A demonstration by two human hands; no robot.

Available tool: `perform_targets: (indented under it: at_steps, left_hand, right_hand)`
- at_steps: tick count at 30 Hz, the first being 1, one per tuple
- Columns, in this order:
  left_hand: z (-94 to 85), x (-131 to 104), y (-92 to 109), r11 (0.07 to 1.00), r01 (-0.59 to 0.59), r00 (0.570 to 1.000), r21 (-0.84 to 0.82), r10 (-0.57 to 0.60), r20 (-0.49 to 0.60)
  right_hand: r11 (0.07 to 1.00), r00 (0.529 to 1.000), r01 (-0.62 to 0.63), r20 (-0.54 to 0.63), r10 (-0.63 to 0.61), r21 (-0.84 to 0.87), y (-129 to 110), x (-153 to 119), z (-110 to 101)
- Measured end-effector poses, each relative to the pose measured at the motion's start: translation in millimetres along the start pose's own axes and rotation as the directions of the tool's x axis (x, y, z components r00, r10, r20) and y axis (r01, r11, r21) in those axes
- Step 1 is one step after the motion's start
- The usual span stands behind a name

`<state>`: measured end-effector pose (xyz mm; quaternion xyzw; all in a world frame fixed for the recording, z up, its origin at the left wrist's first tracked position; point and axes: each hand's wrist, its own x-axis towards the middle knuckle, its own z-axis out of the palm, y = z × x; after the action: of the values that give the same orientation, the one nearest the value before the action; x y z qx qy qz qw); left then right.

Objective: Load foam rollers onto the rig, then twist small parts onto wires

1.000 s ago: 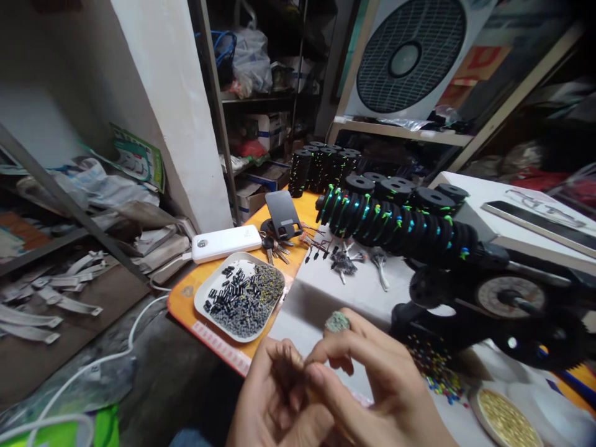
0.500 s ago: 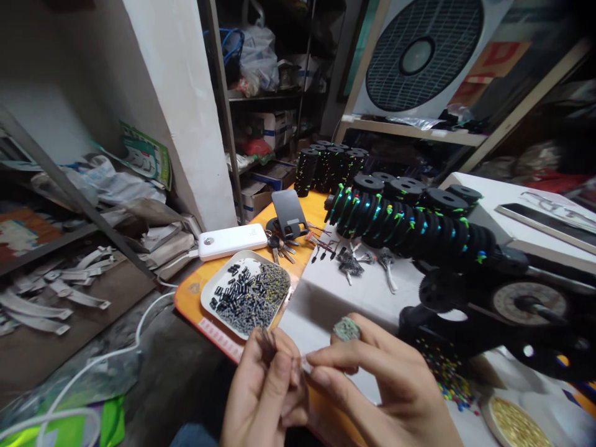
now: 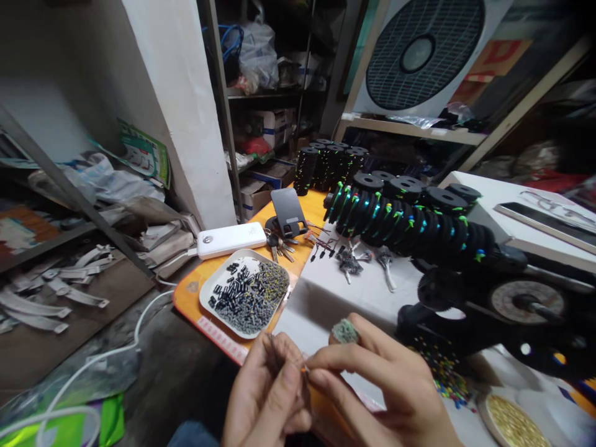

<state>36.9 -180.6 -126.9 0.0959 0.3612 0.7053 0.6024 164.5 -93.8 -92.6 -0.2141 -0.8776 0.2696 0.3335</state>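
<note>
Left hand [image 3: 267,397] and right hand [image 3: 377,391] meet at the bottom edge of the view, both closed in a fingertip pinch on a small orange-tipped component [image 3: 303,369] held between them above the table's near edge; the right hand also carries a greenish wad [image 3: 345,331] on top. Beyond the hands, a white tray [image 3: 218,287] of small black and grey parts rests on the orange mat [image 3: 186,297]. Farther back lie a white power bank [image 3: 228,240], keys [image 3: 278,245] and a row of black discs [image 3: 410,220].
</note>
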Motion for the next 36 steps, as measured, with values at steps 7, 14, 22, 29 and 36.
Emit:
perform_targets:
  at_steps: [7, 14, 22, 29, 36]
  left_hand:
    - [-3.4, -1, 17, 0.997, 0.039, 0.996, -0.066, -0.034, 0.081]
    - [-4.6, 1, 17, 0.994, 0.067, 0.995, -0.081, -0.060, 0.084]
    - [-4.2, 1, 16, 0.993, 0.085, 0.994, -0.088, -0.078, 0.081]
    - [0.7, 1, 10, 0.972, 0.189, 0.982, -0.137, -0.189, 0.014]
    - [2.7, 0, 4, 0.977, 0.171, 0.985, -0.131, -0.170, 0.018]
  right_hand:
    - [0.961, 0.972, 0.226, 0.093, -0.214, -0.158, 12, -1, 2]
    - [0.941, 0.965, 0.257, 0.115, -0.237, -0.220, 13, -7, 3]
    - [0.928, 0.948, 0.310, -0.008, -0.319, -0.208, 11, -4, 5]
    - [0.959, 0.957, 0.274, -0.077, -0.279, -0.075, 13, -5, 9]
    - [0.971, 0.966, 0.228, -0.107, -0.234, -0.071, 6, -6, 12]
